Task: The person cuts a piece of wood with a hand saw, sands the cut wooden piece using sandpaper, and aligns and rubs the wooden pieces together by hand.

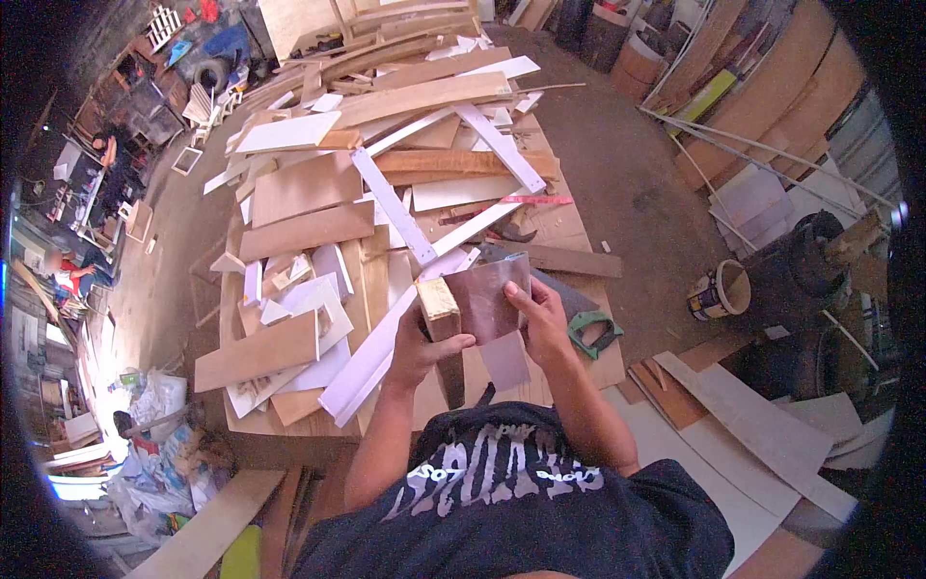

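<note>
Held above the near edge of the table is a wood block [440, 301] with a pale yellow end; my left hand [421, 349] is wrapped round its side, thumb across the front. My right hand [540, 314] pinches a thin brown sheet of sandpaper [490, 301] by its right side, thumb on the face. The sheet's left edge meets the block. A lighter flap [505, 362] hangs below it. Close to my right hand lies a green-handled saw [594, 333], its blade partly hidden by my arm.
Wood offcuts [309, 188] cover the table [569, 232], with a white frame [395, 207] on top. A bucket [720, 289] and leaning boards [781, 87] stand to the right. Boards [743, 425] lie on the floor; plastic bags [159, 463] are at left. A person [72, 275] sits far left.
</note>
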Available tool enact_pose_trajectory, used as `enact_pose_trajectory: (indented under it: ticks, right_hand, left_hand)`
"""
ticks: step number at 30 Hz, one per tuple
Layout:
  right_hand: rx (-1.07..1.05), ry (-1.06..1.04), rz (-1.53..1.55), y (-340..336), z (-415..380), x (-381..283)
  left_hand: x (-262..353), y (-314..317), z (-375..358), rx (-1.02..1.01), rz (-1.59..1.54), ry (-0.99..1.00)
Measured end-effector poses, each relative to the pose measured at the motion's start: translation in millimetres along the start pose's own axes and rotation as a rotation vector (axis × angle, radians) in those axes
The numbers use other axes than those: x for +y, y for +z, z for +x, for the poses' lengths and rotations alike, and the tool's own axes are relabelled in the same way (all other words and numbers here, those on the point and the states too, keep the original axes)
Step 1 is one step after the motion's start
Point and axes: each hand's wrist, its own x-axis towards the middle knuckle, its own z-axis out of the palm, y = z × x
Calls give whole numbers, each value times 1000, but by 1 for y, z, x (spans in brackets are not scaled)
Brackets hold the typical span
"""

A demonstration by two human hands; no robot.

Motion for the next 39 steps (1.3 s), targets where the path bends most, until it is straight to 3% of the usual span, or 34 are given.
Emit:
enact_pose_trajectory:
  ticks: [5, 7, 9, 13, 15, 17, 21, 25, 26, 29, 30, 31, 32, 39]
  right_hand:
    - [99, 144, 151, 17, -14, -7]
    - [105, 205, 222, 30, -23, -5]
    - [116, 268, 297, 29, -22, 3]
    - [216, 212, 216, -1, -2, 19]
    - [163, 87, -14, -19, 0, 24]
    - [199, 58, -21, -29, 0, 27]
    - [276, 12, -175, -35, -3, 20]
    - [345, -92, -246, -38, 3, 14]
    - [346, -88, -244, -39, 4, 14]
    - [392, -70, -194, -44, 6, 8]
    - [387, -60, -147, -45, 6, 2]
    - [382, -52, -100, -48, 6, -1]
    - [376, -152, -253, -56, 9, 7]
    - [459, -22, -414, -69, 12, 26]
  left_hand:
    - [-11, 12, 3, 42, 74, 21]
    - [-16, 16, 5, 9, -202, -26]
    - [-10, 15, 7, -4, -206, -79]
    - [-24, 7, 7, 25, -161, -91]
    - [-31, -5, 1, -34, -164, -64]
    - [-22, -8, -5, -99, -425, -17]
    - [-6, -12, 1, -213, -470, -30]
    - [-48, -67, -2, -206, -182, -156]
    - [-58, -73, -4, -145, -50, -82]
    - [-23, -61, 1, -243, -250, -224]
    - [-21, -61, 3, -259, -275, -183]
    - [-20, -61, 4, -261, -269, -184]
    - [-19, -61, 2, -253, -228, -202]
    - [-26, -42, 19, -150, -52, -299]
